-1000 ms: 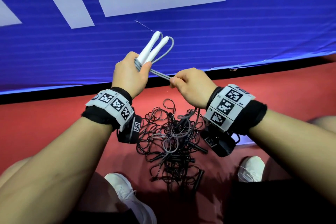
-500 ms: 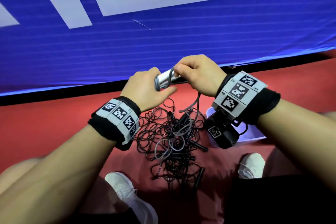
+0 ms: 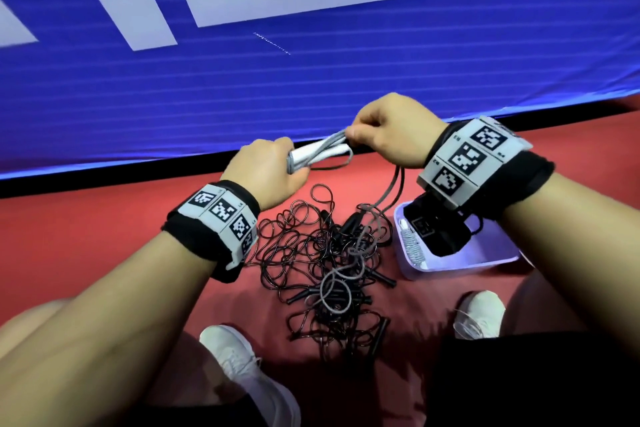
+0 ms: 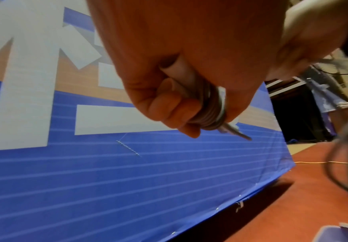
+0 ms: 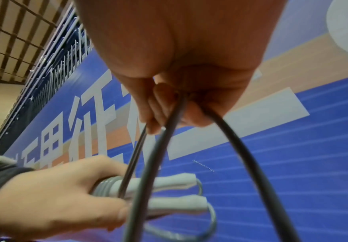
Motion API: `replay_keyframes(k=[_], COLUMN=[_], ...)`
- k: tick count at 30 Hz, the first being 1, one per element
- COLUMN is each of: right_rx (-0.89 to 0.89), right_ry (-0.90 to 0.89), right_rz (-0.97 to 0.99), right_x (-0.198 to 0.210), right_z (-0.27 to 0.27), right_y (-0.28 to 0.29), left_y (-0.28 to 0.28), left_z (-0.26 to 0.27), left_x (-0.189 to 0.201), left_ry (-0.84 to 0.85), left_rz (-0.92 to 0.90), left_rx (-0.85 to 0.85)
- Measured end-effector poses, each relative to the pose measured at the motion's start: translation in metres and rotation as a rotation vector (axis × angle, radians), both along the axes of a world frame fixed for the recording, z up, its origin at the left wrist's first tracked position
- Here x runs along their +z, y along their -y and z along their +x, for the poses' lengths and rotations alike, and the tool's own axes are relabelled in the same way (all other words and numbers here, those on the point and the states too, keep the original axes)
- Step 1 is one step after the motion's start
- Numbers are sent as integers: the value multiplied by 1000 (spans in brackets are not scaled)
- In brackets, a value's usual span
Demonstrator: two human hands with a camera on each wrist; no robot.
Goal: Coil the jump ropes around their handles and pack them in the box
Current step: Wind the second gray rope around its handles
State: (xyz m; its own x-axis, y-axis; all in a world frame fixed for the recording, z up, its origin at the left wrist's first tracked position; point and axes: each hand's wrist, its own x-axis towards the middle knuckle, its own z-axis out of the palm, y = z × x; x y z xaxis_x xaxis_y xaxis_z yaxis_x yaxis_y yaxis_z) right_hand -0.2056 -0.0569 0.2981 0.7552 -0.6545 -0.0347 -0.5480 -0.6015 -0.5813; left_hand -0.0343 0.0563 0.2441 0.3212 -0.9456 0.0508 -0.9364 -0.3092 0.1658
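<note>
Head view showed the left hand (image 3: 268, 172) closed round two white handles (image 3: 322, 152) above the floor, while the right hand (image 3: 391, 132) pinched the grey rope (image 3: 389, 196) beside them.

banner (image 5: 251, 180): large white Chinese characters, "征" legible; wristbands (image 3: 467, 159): square coded markers

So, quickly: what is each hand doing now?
Left hand: grips the white handles.
Right hand: pinches the grey rope.
</note>
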Motion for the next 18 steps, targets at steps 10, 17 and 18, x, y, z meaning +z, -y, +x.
replay_keyframes(k=[10,17,18], right_rx=[-48,-4,1], right_ry=[239,-46,-50], right_rz=[365,87,65], right_x=[2,-22,-28], right_z=[-16,-2,1], right_y=[33,34,29], left_y=[-11,-14,-13], left_z=[-31,-35,-35], left_x=[36,48,47], left_ry=[-433,-568,-578], left_rz=[-197,-333,-346], left_rx=[-282,-257,-243])
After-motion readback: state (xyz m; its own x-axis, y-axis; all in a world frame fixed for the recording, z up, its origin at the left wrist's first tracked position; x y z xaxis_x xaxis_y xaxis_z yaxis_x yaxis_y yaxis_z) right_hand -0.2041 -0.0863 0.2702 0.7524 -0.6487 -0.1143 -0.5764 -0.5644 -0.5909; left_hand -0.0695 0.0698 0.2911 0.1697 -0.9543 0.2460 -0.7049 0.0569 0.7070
